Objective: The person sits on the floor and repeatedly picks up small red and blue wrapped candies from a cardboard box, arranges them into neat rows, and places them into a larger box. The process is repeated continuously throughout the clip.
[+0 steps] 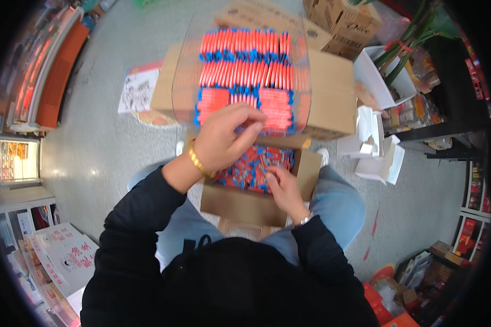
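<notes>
In front of me stands a clear plastic bin with neat rows of red-and-blue wrapped packets. My left hand, a gold bracelet at its wrist, is held over the bin's near edge. Its thumb and forefinger are close together, and whether something small is between them is hidden. Between my knees an open cardboard box holds a loose heap of the same kind of packets. My right hand reaches into this box, fingertips at the heap's right side. I cannot tell whether it grips a packet.
A larger closed carton supports the bin. To the right lie a torn white box and a white planter holding a plant. Another carton stands behind. At left are an orange-sided display shelf and stacked white cartons.
</notes>
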Available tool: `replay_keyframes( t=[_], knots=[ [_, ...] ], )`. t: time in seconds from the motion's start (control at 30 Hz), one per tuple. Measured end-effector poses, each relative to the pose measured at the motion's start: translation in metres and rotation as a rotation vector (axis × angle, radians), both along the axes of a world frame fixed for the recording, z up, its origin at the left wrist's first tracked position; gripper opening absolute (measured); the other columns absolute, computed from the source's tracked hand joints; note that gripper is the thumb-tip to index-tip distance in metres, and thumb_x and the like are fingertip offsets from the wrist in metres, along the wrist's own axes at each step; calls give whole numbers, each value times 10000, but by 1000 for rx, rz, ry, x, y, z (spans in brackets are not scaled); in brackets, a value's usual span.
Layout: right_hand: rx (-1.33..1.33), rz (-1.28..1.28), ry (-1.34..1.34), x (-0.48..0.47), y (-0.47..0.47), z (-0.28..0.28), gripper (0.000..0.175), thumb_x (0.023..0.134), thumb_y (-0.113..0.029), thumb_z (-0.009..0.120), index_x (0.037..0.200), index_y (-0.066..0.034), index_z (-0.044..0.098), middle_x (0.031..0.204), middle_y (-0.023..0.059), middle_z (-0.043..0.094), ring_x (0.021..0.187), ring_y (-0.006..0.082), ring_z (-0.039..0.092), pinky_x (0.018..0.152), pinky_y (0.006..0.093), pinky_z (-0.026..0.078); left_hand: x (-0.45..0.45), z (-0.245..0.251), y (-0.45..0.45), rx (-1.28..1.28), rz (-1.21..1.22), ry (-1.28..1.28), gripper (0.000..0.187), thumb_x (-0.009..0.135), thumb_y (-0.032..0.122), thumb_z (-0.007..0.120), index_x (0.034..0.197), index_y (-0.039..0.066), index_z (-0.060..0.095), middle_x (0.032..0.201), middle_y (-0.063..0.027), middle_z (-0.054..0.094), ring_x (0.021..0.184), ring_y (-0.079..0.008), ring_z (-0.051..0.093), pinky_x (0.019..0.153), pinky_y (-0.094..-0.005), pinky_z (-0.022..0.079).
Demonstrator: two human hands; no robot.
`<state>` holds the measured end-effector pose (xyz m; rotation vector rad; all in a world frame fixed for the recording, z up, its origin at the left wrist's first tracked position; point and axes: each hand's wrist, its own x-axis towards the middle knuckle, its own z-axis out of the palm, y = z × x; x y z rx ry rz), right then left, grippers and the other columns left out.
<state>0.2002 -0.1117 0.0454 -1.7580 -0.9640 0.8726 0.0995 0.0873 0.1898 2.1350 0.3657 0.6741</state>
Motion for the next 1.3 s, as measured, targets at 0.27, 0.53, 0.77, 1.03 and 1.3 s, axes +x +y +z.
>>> replay_keyframes(
  t=[0.27,0.53,0.77,1.03,1.3],
  knots=[
    [-347,222,-106,-10,4,-41,214,914,-191,575,1031,-28,648,982,209,666,947,392,628,815,448,498,-99,-126,-14,-498,192,320,140,924,67,599,1010,-32,649,803,-53,695,680,-79,622,620,-240,509],
    [-688,142,-271,14,26,-146,280,897,-212,581,1090,-20,648,1044,248,654,1022,410,616,883,463,499,-86,-150,21,-463,323,286,162,883,114,644,976,-15,673,747,-85,676,676,-118,629,636,-290,510],
    [-779,343,-605,-31,58,-192,750,876,-305,662,1444,31,305,1493,314,263,1327,470,380,1074,485,385,-88,-151,22,-554,322,301,139,850,78,620,955,-1,664,781,-150,690,676,-269,679,637,-358,526],
    [-678,460,-645,-2,46,-236,793,775,-159,721,1449,-20,327,1451,288,370,1232,445,505,985,467,473,-83,-158,22,-607,261,301,151,842,106,612,915,-12,671,819,-184,692,728,-331,680,669,-395,529],
    [-574,-29,293,35,58,-171,531,826,62,622,1337,1,492,1012,142,688,923,278,700,747,340,556,-85,-156,20,-530,250,382,180,860,138,616,958,0,677,812,-167,685,740,-282,669,692,-378,528]
  ],
)
